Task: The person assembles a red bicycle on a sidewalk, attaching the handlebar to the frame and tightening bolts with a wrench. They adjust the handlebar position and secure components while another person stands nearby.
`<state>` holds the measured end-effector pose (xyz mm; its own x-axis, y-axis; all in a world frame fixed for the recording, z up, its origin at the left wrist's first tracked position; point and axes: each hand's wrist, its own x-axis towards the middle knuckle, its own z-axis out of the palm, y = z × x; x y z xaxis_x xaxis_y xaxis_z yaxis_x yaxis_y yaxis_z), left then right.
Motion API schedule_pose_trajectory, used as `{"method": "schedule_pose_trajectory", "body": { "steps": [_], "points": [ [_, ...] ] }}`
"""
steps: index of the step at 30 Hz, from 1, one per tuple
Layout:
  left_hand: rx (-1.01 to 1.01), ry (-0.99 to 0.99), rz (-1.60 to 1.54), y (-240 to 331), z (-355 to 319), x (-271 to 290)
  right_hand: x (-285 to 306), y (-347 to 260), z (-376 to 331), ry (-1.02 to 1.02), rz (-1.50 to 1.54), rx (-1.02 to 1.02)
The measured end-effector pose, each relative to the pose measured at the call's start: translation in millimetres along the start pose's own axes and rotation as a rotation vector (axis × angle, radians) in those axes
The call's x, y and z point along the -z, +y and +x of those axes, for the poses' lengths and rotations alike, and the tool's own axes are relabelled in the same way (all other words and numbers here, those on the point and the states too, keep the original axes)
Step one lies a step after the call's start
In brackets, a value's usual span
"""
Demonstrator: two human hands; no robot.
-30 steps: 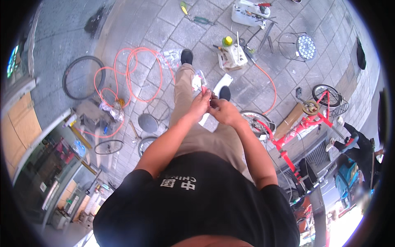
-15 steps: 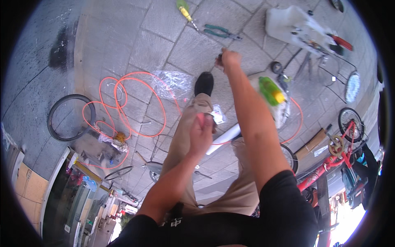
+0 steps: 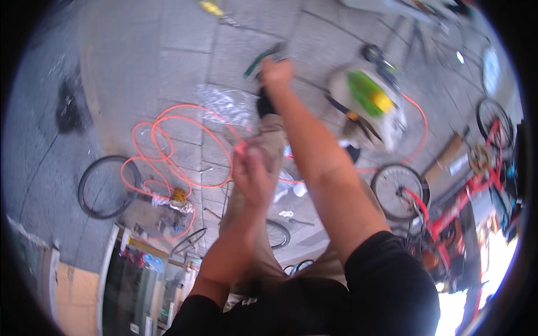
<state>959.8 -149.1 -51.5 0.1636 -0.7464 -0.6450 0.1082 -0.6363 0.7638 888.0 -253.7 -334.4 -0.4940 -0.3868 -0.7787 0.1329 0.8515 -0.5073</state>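
One pair of pliers [image 3: 256, 63]: green-handled, far centre, gripped in the blurred right hand [image 3: 277, 75].
Left hand [image 3: 252, 173]: nearer, fingers curled closed on a small reddish piece [image 3: 241, 147].
Bottle [image 3: 367, 91]: green and yellow, right.
Hose [image 3: 190, 106]: orange, looped, left.
Bike [image 3: 448, 211]: red, right.
Shirt [image 3: 392, 280]: black, near, its white print [image 3: 249, 301] too small to read.

On the paving [image 3: 179, 70], the tyre [image 3: 82, 187] lies left of the hose [image 3: 190, 105], the wrap [image 3: 224, 106] just beyond its coils. The pliers [image 3: 255, 65] are at the right hand [image 3: 277, 73], the screwdriver [image 3: 212, 8] farther ahead, leftward. Right of the arm, the bottle [image 3: 367, 92] tops the tub [image 3: 338, 84]; the bicycle [image 3: 457, 206] is farther right.
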Motion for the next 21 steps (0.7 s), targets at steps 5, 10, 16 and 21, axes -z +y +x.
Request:
{"method": "schedule_pose_trajectory", "body": {
  "steps": [5, 10, 16, 21],
  "points": [
    [-0.219, -0.070, 0.252, -28.6, -54.8, 26.7, 120.5, 26.1, -218.5, -0.613, -0.552, 0.165],
    [0.133, -0.565, 0.666, -49.4, -148.2, -34.6, 265.2, 107.1, -309.2, -0.488, -0.522, -0.055],
    [0.030, -0.772, 1.103, -121.8, -121.9, -180.9, 436.1, 173.7, -329.9, -0.032, -0.094, -0.253],
    [0.238, -0.398, 1.140, -124.8, -103.3, -218.4, 570.1, 163.1, -363.3, 0.138, 0.033, -0.156]
  ]
}}
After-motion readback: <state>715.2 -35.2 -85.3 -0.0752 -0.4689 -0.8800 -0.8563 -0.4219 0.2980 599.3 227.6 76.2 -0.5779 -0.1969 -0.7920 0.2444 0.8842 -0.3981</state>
